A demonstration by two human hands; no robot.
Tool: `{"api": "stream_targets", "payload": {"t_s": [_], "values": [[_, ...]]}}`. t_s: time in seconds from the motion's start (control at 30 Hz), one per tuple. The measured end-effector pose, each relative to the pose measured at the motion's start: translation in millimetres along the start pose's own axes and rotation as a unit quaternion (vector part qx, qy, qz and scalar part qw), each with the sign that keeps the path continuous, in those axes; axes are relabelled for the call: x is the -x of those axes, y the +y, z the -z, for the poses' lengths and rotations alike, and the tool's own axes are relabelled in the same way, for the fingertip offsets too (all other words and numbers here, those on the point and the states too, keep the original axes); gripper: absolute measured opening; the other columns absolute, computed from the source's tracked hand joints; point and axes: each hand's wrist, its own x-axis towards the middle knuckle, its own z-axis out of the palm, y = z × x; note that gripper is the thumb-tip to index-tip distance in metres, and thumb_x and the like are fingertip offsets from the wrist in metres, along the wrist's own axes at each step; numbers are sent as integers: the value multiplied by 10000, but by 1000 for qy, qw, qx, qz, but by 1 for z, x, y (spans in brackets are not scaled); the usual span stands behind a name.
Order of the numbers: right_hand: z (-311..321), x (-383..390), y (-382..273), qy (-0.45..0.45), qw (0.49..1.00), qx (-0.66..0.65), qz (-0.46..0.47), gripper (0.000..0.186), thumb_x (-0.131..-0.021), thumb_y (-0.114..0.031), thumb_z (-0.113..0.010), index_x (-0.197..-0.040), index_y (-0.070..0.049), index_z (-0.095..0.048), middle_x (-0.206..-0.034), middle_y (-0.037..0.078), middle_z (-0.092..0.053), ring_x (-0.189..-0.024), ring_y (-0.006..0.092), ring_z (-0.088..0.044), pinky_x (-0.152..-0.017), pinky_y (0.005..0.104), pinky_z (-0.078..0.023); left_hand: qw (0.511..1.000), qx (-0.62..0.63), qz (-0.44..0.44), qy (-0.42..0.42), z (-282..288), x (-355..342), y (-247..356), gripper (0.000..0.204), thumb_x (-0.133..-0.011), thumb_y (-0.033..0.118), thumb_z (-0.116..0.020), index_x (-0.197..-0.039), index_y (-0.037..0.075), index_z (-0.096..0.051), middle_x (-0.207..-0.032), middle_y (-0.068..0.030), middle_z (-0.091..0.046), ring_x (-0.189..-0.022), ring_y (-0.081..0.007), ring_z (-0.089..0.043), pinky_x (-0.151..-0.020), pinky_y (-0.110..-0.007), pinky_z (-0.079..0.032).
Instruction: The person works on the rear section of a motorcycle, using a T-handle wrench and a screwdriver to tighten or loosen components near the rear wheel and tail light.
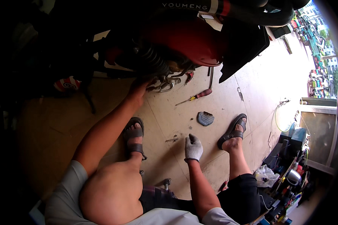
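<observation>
Reaching up to the underside of a dark motorbike or scooter with a red body panel (199,45), my bare left hand (141,88) is at its metal parts (168,83), below a coil spring (156,62). Its fingers are mostly lost in shadow. My right hand (193,148) wears a grey-white knitted glove and is held low over the floor between my feet, fingers curled in. Whether anything is inside them is hidden. Ahead of it lies a grey ridged piece (205,118). Farther off are a screwdriver (204,93) and a red-handled tool (189,77).
Tiled floor (161,123) carries small dark bits near my sandalled feet. A thin dark rod (211,75) lies beyond the screwdriver. To the right stand cluttered tools, a white plastic bag (266,176) and a metal-framed cabinet (317,131). Parked vehicles show outside.
</observation>
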Motion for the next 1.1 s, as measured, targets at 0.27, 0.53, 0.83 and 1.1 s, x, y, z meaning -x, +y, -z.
{"api": "stream_targets", "payload": {"t_s": [0.27, 0.53, 0.83, 1.1], "values": [[-16, 21, -29, -52, 929, 196, 310, 167, -873, -153, -657, -993, -194, -765, -1008, 94, -729, -877, 333, -688, -751, 462, -543, 982, -138, -91, 94, -17, -15, -17, 317, -946, 280, -757, -1197, 96, -698, -1122, -28, -744, -1001, -168, -710, -813, -368, -547], [-19, 9, -44, -127, 908, 249, 312, 140, -890, -179, -621, -941, -189, -751, -1029, 79, -723, -920, 330, -689, -785, 471, -532, 782, -524, -291, 171, 15, -26, -35, 265, -989, 225, -651, -1032, -32, -704, -859, -162, -744, -765, -254, -722, -726, -423, -548], [14, 13, -133, -184, 940, -272, -93, 468, -941, -132, -729, -1363, 23, -598, -912, 80, -723, -769, 143, -696, -660, 278, -566, 994, -56, 86, -46, -8, 34, 28, 221, -1019, 214, -642, -1166, 52, -670, -992, -70, -746, -874, -205, -748, -710, -340, -587], [3, -11, -205, -142, 666, -703, -205, 254, -992, -47, -676, -1236, -70, -608, -1147, 84, -680, -1067, 220, -673, -871, 334, -589, 982, 77, 81, -153, -14, 34, 28, 416, -941, 94, -705, -1346, 74, -615, -1180, -87, -718, -1105, -229, -707, -1012, -403, -580]]}}
